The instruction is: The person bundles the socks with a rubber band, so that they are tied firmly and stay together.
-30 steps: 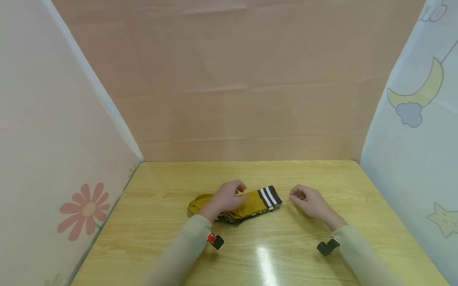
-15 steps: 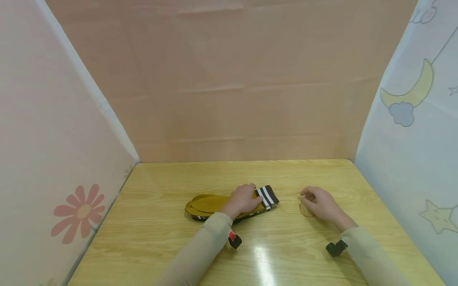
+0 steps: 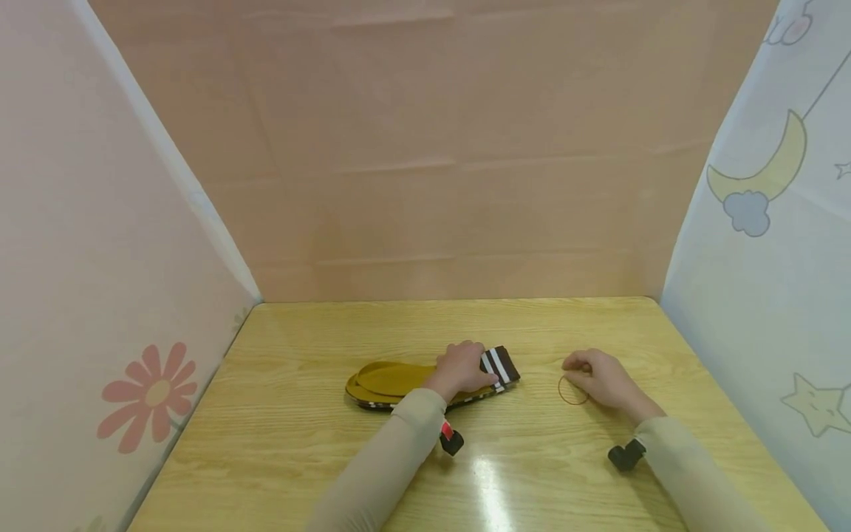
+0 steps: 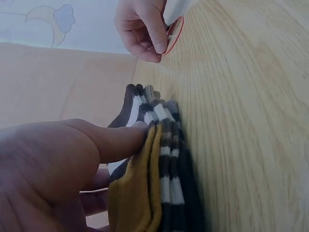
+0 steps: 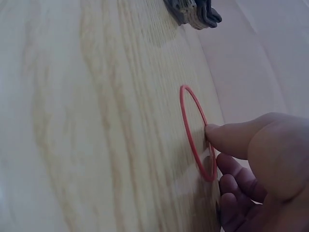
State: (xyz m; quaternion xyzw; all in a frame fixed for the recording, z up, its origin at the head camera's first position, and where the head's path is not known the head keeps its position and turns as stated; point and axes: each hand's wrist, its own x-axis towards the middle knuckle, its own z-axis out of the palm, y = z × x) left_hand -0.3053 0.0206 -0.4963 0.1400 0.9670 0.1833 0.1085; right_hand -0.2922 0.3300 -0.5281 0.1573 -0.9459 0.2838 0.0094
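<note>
A stack of socks (image 3: 392,379) lies on the table, a mustard one on top with a black cuff and white stripes. Checked and dark layers show beneath it in the left wrist view. My left hand (image 3: 461,369) grips the stack just short of the cuffs (image 4: 145,104), thumb against the near side and fingers over the far side, their tips partly hidden. To the right, my right hand (image 3: 601,380) pinches a thin red rubber band (image 5: 187,121) between thumb and finger. The band hangs as an open loop, apart from the socks.
The light wood table (image 3: 279,458) has a brown-pink covering (image 3: 425,185) rising behind it. White printed walls (image 3: 751,295) stand on both sides. A small black camera (image 3: 625,456) is strapped to each wrist.
My left hand has slid right along the socks toward the striped cuffs and now grips there. My right hand has moved slightly right, and the red rubber band has come into clear view.
</note>
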